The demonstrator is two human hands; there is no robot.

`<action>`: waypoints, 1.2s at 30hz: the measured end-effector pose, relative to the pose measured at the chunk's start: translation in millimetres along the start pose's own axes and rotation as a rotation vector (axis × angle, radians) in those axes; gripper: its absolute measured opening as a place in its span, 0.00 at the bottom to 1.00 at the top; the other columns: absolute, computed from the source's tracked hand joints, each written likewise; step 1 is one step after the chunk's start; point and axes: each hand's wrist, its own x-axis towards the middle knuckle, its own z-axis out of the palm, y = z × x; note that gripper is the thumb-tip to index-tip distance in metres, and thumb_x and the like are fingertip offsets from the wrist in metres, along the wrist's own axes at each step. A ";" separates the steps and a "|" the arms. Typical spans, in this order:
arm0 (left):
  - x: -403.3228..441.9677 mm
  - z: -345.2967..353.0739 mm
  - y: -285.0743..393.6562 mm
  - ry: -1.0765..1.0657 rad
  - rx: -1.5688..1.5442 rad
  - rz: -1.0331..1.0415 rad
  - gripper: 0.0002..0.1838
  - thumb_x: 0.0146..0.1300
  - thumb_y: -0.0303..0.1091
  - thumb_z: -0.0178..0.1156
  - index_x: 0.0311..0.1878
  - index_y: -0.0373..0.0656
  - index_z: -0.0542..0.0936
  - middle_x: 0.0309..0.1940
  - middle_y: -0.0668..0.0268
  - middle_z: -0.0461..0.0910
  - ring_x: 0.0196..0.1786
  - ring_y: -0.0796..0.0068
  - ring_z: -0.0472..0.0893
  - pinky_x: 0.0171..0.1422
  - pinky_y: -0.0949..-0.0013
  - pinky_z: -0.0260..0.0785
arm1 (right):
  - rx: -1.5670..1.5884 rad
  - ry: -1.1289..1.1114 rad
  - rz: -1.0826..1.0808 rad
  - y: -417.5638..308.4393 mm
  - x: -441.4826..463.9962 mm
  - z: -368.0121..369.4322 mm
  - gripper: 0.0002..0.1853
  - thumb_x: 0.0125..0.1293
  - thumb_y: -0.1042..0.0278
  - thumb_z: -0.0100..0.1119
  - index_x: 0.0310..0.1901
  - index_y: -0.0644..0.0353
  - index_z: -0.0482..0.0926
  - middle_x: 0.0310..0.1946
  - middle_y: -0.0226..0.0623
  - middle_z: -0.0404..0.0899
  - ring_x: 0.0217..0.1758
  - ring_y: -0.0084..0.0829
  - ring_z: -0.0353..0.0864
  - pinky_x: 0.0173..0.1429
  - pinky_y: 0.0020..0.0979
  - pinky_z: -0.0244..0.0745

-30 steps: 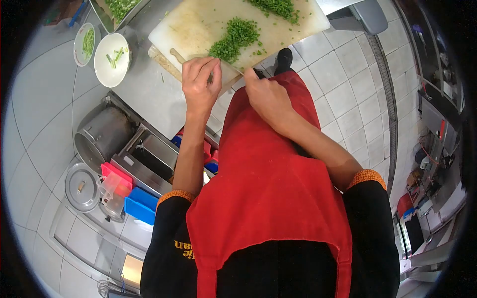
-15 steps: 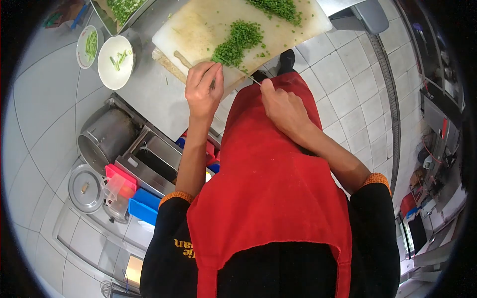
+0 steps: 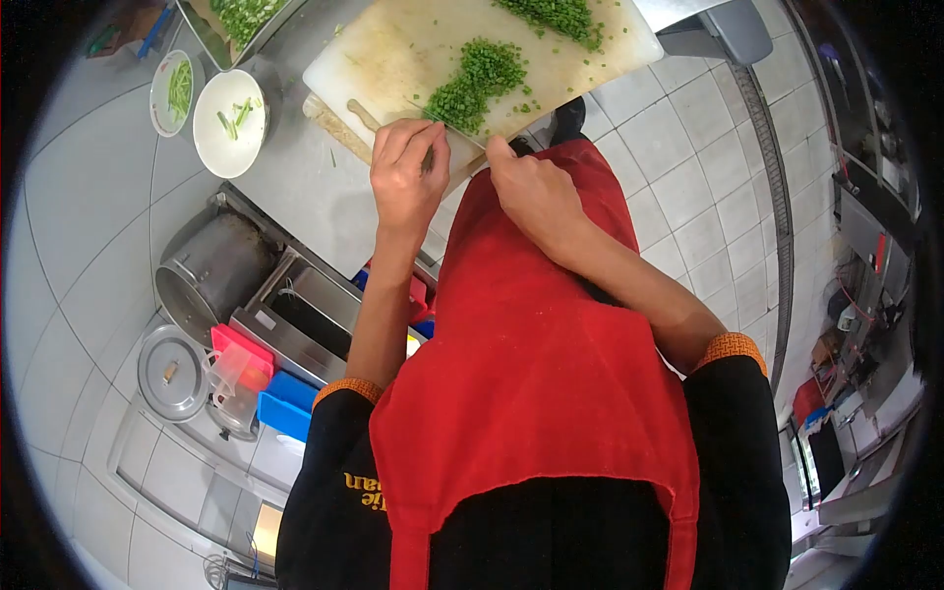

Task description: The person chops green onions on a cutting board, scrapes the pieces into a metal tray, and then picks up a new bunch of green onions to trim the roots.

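Note:
A knife (image 3: 460, 132) is in my right hand (image 3: 539, 197), its thin blade pointing left across the near edge of the white cutting board (image 3: 383, 61). My left hand (image 3: 407, 169) is closed, fingers curled, close to the blade's tip. A dark bit shows between its thumb and fingers, but I cannot tell what it is. Just beyond the blade lies a heap of finely chopped green onions (image 3: 482, 81). A second chopped heap (image 3: 559, 18) sits at the board's far side, with loose bits scattered around.
Left of the board stand a white bowl with green pieces (image 3: 209, 140), a smaller bowl of green strips (image 3: 160, 110) and a metal tray (image 3: 228, 59) of chopped greens. A large pot (image 3: 211, 261) and a blue container (image 3: 287, 405) are lower left.
My right hand has shifted left with the knife, bringing the blade nearer my left hand. My left hand stays almost in place.

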 end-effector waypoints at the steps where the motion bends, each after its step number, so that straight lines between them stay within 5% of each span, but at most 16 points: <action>1: -1.3 -0.4 -0.8 0.000 0.012 0.017 0.10 0.46 0.18 0.69 0.33 0.40 0.84 0.32 0.64 0.82 0.37 0.66 0.80 0.43 0.68 0.75 | 0.030 -0.013 0.014 0.2 -2.1 0.0 0.04 0.64 0.72 0.44 0.38 0.62 0.63 0.20 0.52 0.79 0.26 0.54 0.82 0.28 0.53 0.76; 15: -8.7 2.0 -4.9 0.075 -0.024 0.060 0.11 0.45 0.18 0.69 0.33 0.40 0.83 0.34 0.65 0.81 0.37 0.65 0.80 0.41 0.67 0.74 | 0.009 -0.156 0.083 25.3 -45.0 -12.8 0.04 0.65 0.72 0.42 0.39 0.61 0.62 0.22 0.54 0.78 0.28 0.54 0.82 0.30 0.54 0.76; 36: -8.7 0.7 -5.2 0.033 -0.008 0.042 0.12 0.45 0.16 0.68 0.34 0.40 0.83 0.34 0.64 0.80 0.38 0.63 0.79 0.41 0.66 0.74 | 0.024 -0.010 0.008 16.4 -26.2 3.2 0.03 0.65 0.72 0.44 0.37 0.61 0.65 0.21 0.52 0.79 0.26 0.52 0.83 0.27 0.50 0.78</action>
